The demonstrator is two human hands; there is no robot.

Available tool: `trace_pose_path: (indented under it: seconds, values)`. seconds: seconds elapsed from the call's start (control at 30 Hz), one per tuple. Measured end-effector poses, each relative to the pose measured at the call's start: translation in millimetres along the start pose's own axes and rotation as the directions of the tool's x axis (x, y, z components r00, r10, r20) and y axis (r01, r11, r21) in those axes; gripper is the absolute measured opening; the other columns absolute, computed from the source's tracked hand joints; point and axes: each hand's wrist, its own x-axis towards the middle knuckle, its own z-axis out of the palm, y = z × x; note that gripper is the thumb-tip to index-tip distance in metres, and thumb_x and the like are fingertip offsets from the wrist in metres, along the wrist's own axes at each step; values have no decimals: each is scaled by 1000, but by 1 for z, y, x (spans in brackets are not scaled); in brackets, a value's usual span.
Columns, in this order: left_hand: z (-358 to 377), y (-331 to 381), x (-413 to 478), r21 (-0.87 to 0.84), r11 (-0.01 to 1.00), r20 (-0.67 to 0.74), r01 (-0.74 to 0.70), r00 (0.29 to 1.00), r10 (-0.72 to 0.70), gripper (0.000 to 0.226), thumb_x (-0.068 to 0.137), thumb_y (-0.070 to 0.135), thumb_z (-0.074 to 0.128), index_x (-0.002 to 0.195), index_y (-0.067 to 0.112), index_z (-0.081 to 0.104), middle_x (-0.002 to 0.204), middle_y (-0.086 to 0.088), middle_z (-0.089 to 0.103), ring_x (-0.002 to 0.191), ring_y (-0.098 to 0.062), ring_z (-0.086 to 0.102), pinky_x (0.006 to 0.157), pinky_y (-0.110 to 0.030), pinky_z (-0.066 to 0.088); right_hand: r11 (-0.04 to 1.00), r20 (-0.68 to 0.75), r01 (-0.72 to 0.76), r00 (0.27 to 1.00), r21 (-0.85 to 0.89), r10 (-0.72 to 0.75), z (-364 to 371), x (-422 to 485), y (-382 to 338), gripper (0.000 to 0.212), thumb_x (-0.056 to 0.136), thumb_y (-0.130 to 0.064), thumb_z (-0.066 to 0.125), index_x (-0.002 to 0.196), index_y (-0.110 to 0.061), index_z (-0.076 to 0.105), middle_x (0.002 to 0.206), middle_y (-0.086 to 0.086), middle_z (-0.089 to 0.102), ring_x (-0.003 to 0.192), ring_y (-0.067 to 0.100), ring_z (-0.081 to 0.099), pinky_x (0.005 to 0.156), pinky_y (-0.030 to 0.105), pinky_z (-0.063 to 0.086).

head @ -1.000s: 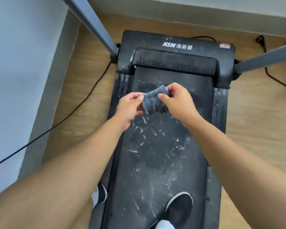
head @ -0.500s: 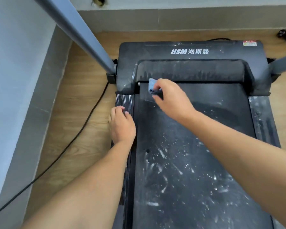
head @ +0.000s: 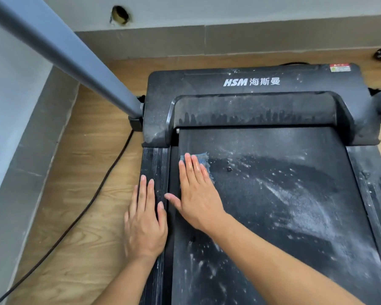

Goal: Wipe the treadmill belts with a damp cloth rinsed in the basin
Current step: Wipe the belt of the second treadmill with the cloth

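On the dusty black treadmill belt (head: 273,205), the flat right hand (head: 196,194) pressed the blue damp cloth (head: 201,158); unwiped dust lay toward three o'clock, while the flat left hand (head: 144,221) braced the ribbed black side rail (head: 154,159).

The small blue-grey woven cloth (head: 201,156) lies mostly hidden beneath the flat right hand (head: 196,194); only its far edge and frayed right side show. The dusty black treadmill belt (head: 273,205) runs off the bottom edge, as do both forearms (head: 284,267). The grey metal upright post (head: 70,60) is cut off at the top left, the thin black cable (head: 92,194) at the bottom left. The print on the red-and-white warning sticker (head: 339,68) is too small to read.
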Motion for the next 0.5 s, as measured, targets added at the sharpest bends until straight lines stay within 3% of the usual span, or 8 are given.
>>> trace_pose_path:
  seconds: [0.1, 0.27, 0.5]
  values:
    - [3, -2, 0, 7, 1000, -12, -5, 1000, 5, 66, 103, 42, 28, 166, 26, 27, 175, 16, 7, 158, -15, 25, 111, -49, 45, 999, -5, -27, 1000, -30, 27, 4, 29, 9, 102, 99, -79, 14, 166, -4, 1, 174, 15, -12, 161, 27, -14, 132, 45, 1]
    - [1, -1, 1, 22, 1000, 4, 2, 1000, -2, 66, 103, 41, 30, 166, 25, 28, 176, 15, 8, 156, -18, 31, 111, -48, 45, 996, -42, -74, 996, -42, 72, -18, 87, 19, 107, 95, -85, 11, 166, -6, -1, 174, 12, -14, 161, 25, -16, 132, 46, 2]
    - [0, 0, 2, 8, 1000, 7, -2, 1000, 1, 67, 101, 40, 32, 166, 24, 29, 176, 14, 8, 154, -19, 36, 106, -45, 50, 1000, 65, -13, 998, 20, 11, -13, 34, 15, 88, 106, -65, 20, 165, -8, -11, 172, 10, -23, 158, 21, -26, 132, 42, -2]
